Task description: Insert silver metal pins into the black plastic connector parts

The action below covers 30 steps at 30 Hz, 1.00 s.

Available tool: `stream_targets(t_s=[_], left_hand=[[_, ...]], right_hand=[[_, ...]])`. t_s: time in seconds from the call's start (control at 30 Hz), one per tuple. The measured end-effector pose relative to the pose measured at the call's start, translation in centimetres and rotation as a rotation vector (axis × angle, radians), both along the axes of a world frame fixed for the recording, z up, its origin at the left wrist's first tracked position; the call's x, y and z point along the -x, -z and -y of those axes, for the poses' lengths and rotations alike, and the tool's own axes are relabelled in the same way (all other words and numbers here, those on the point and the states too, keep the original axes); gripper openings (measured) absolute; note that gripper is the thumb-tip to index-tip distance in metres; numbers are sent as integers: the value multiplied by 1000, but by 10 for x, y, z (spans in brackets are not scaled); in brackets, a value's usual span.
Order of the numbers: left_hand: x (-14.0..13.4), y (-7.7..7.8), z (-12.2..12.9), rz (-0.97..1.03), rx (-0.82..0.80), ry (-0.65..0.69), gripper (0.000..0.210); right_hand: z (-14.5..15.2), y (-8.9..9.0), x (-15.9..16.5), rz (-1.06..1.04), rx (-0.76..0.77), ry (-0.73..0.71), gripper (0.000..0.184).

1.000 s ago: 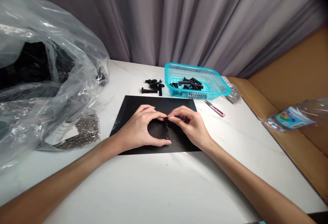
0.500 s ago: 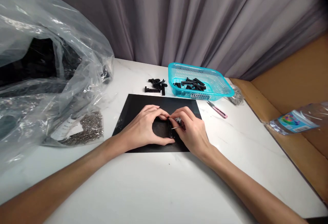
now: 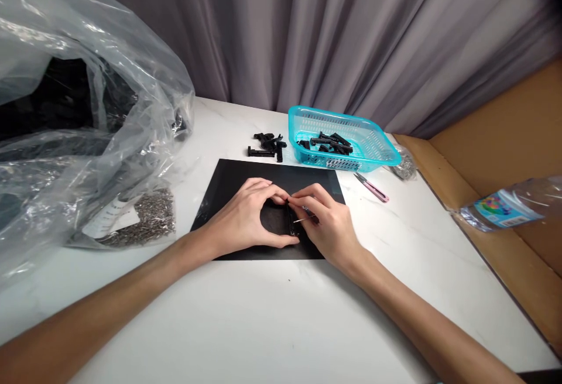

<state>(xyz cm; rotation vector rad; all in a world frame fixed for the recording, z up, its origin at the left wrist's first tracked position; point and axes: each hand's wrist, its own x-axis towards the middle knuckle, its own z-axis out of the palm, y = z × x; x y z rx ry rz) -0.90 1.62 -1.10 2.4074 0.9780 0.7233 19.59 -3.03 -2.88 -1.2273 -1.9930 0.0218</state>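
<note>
Left hand: the left hand [image 3: 252, 211] grips the part [image 3: 290, 220], its thumb at the near end and its fingers at the far end, so that a round gap is formed between them.
Right hand: the right hand [image 3: 328, 217] is curled closed, with its thumb and first finger pinched together at the far end of the part; what exactly these tips hold, I cannot tell.
Pin: a thin metal pin [image 3: 302, 219] is held in the right hand and sticks out from it toward the part.
Part: black and narrow, it lies between the two hands, above the mat [image 3: 237, 176].
Basket: behind the mat stands the blue basket [image 3: 375, 144], in which black pieces [image 3: 336, 144] lie in a heap.
Loose pieces: a small group of black pieces [image 3: 268, 147] is on the table [image 3: 272, 319], just left of the basket.
Snips: the pink snips [image 3: 373, 189] lie right of the mat.
Left side: a bag of pins [image 3: 151, 217] rests near the big clear bag [image 3: 149, 85].
Right side: a bottle [image 3: 500, 209] lies beside the cardboard [image 3: 496, 141].
</note>
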Motion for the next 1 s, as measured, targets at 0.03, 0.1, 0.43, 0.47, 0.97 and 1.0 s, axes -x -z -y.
stream_targets(t_s=[0.03, 0.1, 0.43, 0.47, 0.97, 1.0], left_hand=[[0, 0, 0, 2, -4, -2, 63], [0, 0, 0, 7, -11, 1, 62], [1, 6, -4, -11, -56, -3, 69], [1, 6, -4, -11, -58, -2, 69], [1, -1, -2, -6, -18, 18, 67], [1, -1, -1, -1, -12, 17, 68]], right_hand=[[1, -1, -1, -14, 19, -13, 22], [2, -4, -3, -60, 79, -47, 22], [-3, -15, -7, -314, 279, -92, 15], [-3, -14, -7, -319, 274, -72, 15], [2, -9, -12, -195, 145, -166, 20], [1, -9, -13, -182, 140, -173, 20]])
